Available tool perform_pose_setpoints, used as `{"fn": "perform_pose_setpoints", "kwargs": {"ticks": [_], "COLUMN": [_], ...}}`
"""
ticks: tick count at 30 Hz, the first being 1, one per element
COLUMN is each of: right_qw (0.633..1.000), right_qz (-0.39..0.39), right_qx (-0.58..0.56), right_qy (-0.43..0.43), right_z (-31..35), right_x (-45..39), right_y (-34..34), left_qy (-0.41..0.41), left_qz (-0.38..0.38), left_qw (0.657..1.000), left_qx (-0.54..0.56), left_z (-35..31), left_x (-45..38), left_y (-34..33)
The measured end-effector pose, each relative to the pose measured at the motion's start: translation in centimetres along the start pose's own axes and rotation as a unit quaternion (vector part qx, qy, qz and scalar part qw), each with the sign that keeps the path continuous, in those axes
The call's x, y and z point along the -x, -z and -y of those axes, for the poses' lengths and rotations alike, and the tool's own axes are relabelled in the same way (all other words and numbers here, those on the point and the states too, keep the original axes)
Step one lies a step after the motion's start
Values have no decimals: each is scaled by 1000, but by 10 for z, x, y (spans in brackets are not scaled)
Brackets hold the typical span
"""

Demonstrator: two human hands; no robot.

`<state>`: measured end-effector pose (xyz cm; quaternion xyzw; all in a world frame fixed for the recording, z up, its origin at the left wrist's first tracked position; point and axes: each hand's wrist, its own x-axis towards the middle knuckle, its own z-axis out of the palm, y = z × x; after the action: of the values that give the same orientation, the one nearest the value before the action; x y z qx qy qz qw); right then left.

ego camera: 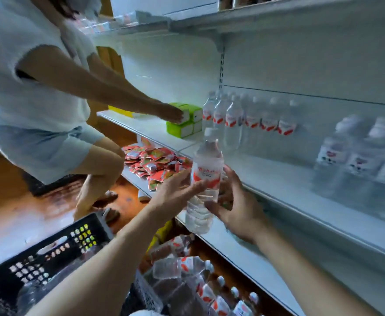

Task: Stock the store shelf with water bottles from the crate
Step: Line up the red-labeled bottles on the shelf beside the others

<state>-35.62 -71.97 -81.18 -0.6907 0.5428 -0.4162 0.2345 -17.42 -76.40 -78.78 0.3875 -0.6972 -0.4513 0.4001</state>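
Bottle (206, 176) upright at center, w/ white cap at 12, just off shelf (278, 179) edge. Left hand (178, 190) at 9 of it, fingers wrapped on label; right hand (234, 208) at 4, pinching lower body. Crate (50, 254) at 7, more bottles (187, 270) at 6.

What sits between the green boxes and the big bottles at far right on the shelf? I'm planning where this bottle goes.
In the head view, a row of small water bottles stands between the green boxes and the big bottles, with bare shelf in front.
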Motion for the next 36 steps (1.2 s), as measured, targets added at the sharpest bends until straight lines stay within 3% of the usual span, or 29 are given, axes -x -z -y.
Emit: {"fn": "perform_pose_setpoints", "kwargs": {"ticks": [10,27,36], "right_qw": [983,957,932], "right_qz": [-150,-240,-288], "right_qx": [103,155,199], "right_qy": [-32,-57,-89], "right_z": [-54,-145,-181], "right_x": [-40,-160,-234], "right_y": [55,37,33], "left_qy": [-40,-58,-51], "left_qz": [24,-12,21], "left_qw": [999,995,987], "left_qx": [27,-82,-153], "left_z": [-20,86,128], "left_x": [-89,-225,-296], "left_y": [-78,-82,-94]}}
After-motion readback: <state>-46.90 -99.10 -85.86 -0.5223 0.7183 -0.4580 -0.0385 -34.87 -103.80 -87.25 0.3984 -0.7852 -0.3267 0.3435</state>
